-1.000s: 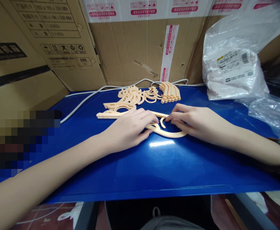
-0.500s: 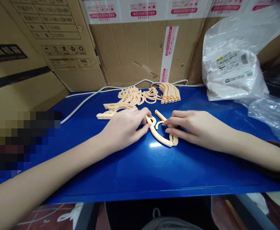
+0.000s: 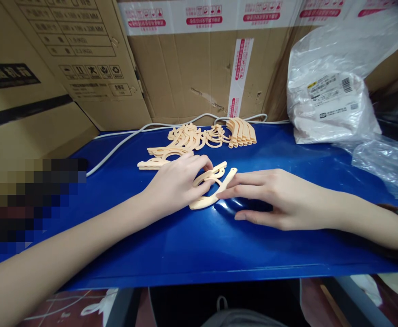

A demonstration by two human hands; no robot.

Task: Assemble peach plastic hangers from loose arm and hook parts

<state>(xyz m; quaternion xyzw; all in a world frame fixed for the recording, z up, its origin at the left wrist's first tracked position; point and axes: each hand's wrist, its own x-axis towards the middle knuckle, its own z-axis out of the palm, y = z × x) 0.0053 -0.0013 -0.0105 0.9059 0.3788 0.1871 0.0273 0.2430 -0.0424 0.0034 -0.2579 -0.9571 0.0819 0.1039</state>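
Observation:
A cream plastic folding clothes hanger (image 3: pixel 223 183) lies folded on the blue table, its curved arms crossing around the hook. My left hand (image 3: pixel 176 181) pinches its left side between thumb and fingers, which hide part of it. My right hand (image 3: pixel 277 200) touches the right arm of the hanger with its fingertips; the thumb is spread apart, lower down over the table. Just beyond my left hand, finished-looking folded hangers (image 3: pixel 151 164) lie flat, partly covered by that hand.
Farther back lie a heap of cream hooks (image 3: pixel 188 135) and a neat stack of curved hanger arms (image 3: pixel 242 132). A white cable (image 3: pixel 120 141) runs behind them. Cardboard boxes (image 3: pixel 192 68) wall the back, and a clear plastic bag (image 3: pixel 335 100) stands at the right.
The hanger has turned and shifted left, its arms now crossing closer together. My right hand has moved slightly nearer to me, and its thumb has come away from the piece.

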